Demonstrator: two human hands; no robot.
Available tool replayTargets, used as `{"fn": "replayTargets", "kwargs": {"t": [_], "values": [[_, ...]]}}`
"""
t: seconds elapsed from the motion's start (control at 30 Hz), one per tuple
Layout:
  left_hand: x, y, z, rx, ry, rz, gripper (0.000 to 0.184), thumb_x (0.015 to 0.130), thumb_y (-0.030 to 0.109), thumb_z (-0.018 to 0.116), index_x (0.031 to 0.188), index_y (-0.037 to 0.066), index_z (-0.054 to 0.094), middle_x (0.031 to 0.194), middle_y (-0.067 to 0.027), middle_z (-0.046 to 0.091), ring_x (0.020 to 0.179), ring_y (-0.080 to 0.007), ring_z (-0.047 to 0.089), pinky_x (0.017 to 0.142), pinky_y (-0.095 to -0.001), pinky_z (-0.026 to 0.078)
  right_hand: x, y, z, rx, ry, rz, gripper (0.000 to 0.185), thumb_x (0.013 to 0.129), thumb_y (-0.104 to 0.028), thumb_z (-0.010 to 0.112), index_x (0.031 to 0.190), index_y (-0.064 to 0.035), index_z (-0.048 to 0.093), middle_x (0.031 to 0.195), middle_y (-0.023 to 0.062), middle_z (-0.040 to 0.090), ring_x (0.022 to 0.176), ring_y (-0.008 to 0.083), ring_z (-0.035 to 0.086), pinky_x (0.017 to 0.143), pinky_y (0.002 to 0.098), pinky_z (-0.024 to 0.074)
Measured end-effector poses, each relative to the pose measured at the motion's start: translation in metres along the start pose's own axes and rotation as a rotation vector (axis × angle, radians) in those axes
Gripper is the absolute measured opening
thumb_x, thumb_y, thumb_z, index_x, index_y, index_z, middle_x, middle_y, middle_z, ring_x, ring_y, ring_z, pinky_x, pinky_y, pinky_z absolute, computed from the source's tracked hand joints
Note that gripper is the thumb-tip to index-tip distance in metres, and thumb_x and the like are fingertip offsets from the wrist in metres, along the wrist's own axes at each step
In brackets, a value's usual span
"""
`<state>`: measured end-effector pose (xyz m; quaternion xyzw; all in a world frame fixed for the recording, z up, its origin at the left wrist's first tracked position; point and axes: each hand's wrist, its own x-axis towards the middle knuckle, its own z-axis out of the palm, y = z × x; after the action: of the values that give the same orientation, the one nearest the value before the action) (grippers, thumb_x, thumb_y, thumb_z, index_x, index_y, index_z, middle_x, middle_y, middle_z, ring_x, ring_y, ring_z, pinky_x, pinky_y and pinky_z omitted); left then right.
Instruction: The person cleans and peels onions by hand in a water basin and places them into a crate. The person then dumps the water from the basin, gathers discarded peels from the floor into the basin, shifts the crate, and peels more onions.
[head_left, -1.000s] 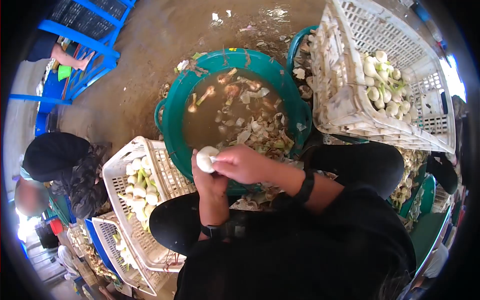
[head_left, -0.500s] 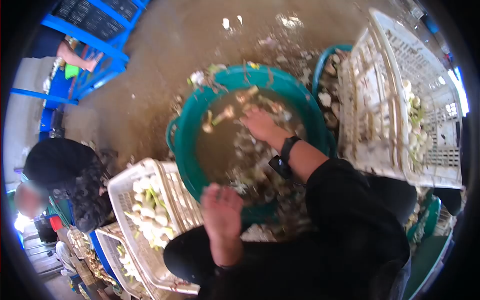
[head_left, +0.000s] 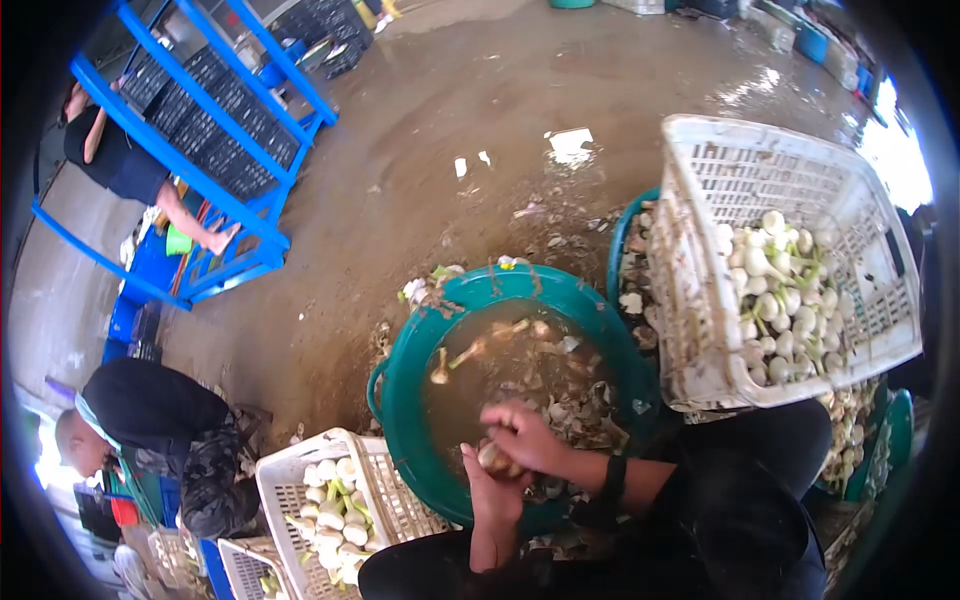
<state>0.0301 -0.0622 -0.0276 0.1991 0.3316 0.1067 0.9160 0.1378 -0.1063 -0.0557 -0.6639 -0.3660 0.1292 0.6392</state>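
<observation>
A brownish garlic bulb (head_left: 494,457) is between my two hands, over the near part of a green tub (head_left: 408,400). My left hand (head_left: 492,500) cups the bulb from below, thumb up along its side. From the right, my right hand (head_left: 532,442) has its fingers curled over the top of it; the hands partly hide the bulb. Murky water fills the tub, with loose peels (head_left: 575,415) and a few unpeeled bulbs with stems (head_left: 468,352) floating in it.
A white crate (head_left: 690,330) of peeled bulbs (head_left: 785,300) stands at right on another tub (head_left: 618,245). Another crate (head_left: 345,440) with white bulbs is at left. A co-worker (head_left: 160,420) bends over beyond it. A blue metal frame (head_left: 225,200) stands on the wet floor.
My right hand has drawn back from the water at the tub's middle and now meets my left hand around a garlic bulb. My left hand, palm up before, has closed in. The view has tilted up.
</observation>
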Motion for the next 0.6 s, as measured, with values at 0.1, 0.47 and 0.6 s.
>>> {"fn": "replayTargets", "kwargs": {"t": [0.1, 0.47, 0.6], "values": [[-0.005, 0.000, 0.013, 0.327, 0.479, 0.291, 0.038, 0.083, 0.039, 0.052, 0.105, 0.008, 0.052, 0.090, -0.0069, 0.057, 0.079, -0.0193, 0.057, 0.065, -0.0311, 0.047, -0.007, -0.029, -0.039, -0.437, -0.624, -0.292, 0.013, 0.075, -0.017, 0.053, 0.082, -0.0076, 0.058, 0.086, 0.0104, 0.058, 0.081, 0.0270, 0.057, 0.066, 0.0357, 0.0466], [0.028, -0.014, -0.028, 1.081, 0.275, 0.485, 0.038, 0.070, 0.019, 0.062, 0.099, -0.005, 0.054, 0.081, -0.0153, 0.059, 0.066, -0.0222, 0.057, 0.056, -0.0338, 0.049, -0.061, -0.067, -0.074, -0.584, -0.477, -0.166, 0.016, 0.060, -0.018, 0.056, 0.059, -0.0029, 0.058, 0.058, 0.0166, 0.057, 0.057, 0.0361, 0.056, 0.050, 0.0451, 0.0447], [0.031, -0.008, -0.032, 0.833, 0.233, 0.411, 0.040, 0.070, 0.020, 0.061, 0.102, -0.003, 0.054, 0.084, -0.0166, 0.059, 0.071, -0.0243, 0.058, 0.059, -0.0338, 0.050, -0.059, -0.056, -0.067, -0.448, -0.327, -0.079, 0.020, 0.066, -0.018, 0.054, 0.059, 0.0009, 0.057, 0.055, 0.0169, 0.055, 0.056, 0.0342, 0.058, 0.047, 0.0416, 0.0469]]}}
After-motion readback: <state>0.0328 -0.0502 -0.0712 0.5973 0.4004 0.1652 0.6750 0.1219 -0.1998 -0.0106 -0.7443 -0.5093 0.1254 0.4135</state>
